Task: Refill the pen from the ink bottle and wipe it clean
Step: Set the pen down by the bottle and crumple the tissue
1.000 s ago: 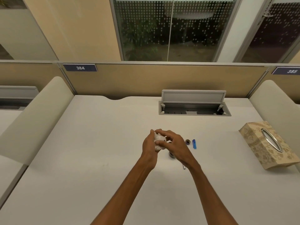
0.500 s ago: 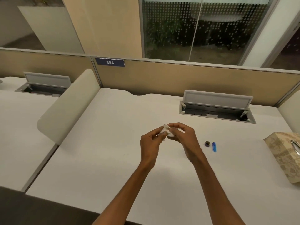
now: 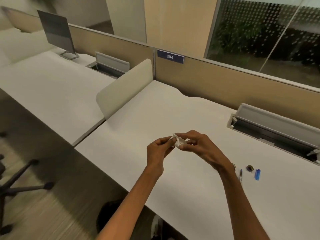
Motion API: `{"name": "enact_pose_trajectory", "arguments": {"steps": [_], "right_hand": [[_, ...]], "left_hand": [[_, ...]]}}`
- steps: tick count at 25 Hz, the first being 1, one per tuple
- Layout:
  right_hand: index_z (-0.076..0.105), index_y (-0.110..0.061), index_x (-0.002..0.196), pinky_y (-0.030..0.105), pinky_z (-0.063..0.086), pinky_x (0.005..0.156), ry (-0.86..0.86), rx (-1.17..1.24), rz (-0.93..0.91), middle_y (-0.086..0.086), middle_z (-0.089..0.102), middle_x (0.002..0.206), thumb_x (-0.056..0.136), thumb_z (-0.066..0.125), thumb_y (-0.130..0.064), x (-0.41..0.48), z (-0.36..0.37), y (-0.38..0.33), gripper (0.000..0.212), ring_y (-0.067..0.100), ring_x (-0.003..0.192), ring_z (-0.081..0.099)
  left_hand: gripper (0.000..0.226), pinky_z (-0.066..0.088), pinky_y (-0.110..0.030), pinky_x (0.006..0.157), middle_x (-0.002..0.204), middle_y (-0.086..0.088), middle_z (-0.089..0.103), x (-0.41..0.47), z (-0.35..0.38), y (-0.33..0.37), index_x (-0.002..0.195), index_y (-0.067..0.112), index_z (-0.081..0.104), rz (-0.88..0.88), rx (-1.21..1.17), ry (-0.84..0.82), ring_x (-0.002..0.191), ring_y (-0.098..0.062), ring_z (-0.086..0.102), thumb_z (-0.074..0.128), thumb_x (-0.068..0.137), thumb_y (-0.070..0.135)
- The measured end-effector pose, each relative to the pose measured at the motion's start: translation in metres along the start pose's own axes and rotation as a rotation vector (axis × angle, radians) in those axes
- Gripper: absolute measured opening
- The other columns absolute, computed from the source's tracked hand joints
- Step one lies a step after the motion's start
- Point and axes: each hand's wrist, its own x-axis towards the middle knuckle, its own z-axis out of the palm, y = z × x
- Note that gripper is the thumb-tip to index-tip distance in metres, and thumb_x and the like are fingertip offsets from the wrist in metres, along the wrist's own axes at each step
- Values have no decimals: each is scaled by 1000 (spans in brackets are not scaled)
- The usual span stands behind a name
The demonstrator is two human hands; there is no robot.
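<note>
Both hands pinch a small crumpled white tissue point(image 3: 178, 142) above the white desk point(image 3: 173, 110). My left hand point(image 3: 158, 150) holds its left end, and my right hand point(image 3: 200, 148) grips its right side between thumb and fingers. On the desk to the right lies a pen point(image 3: 240, 174) with a dark tip, just past my right wrist. Beside it sit a small round dark ink bottle point(image 3: 250, 168) and a small blue cap-like piece point(image 3: 257, 174). No pen is in either hand.
An open cable tray with a raised lid point(image 3: 277, 125) lies at the desk's back right. A low beige divider point(image 3: 124, 85) bounds the desk's left side, a tan partition the rear. A chair base point(image 3: 15, 182) stands on the floor at left.
The view has swung left and down, so the desk items and hands now sit further right. The tissue box has left the view. Both hands keep pinching the tissue.
</note>
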Motion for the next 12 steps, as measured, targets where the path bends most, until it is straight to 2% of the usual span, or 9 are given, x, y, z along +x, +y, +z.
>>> {"name": "enact_pose_trajectory", "arguments": {"steps": [4, 7, 10, 12], "right_hand": [[74, -31, 107, 24, 60, 77, -6, 151, -23, -11, 68, 111, 77, 81, -41, 11, 44, -11, 32, 15, 89, 74], [76, -23, 89, 20, 57, 70, 50, 225, -10, -3, 76, 95, 77, 80, -40, 22, 81, -20, 21, 18, 79, 76], [73, -13, 84, 34, 61, 76, 103, 279, 23, 5, 77, 84, 81, 77, -37, 34, 123, -25, 25, 20, 76, 75], [72, -11, 84, 40, 61, 82, 81, 268, 30, 6, 77, 82, 83, 75, -39, 43, 150, -29, 28, 20, 76, 76]], "left_hand": [[17, 57, -15, 73, 92, -4, 79, -24, -35, 8, 86, 18, 80, 84, 13, 101, 90, -16, 75, 85, 72, 27], [20, 58, -19, 83, 97, -2, 79, -38, -63, 21, 94, 19, 80, 172, 77, 103, 95, -15, 74, 80, 78, 29], [20, 54, -16, 88, 105, 6, 77, -49, -94, 32, 107, 24, 76, 200, 172, 61, 104, -9, 71, 70, 89, 21], [24, 52, -10, 88, 104, 15, 76, -55, -114, 37, 111, 28, 74, 223, 316, 101, 104, 0, 68, 70, 89, 19]]}}
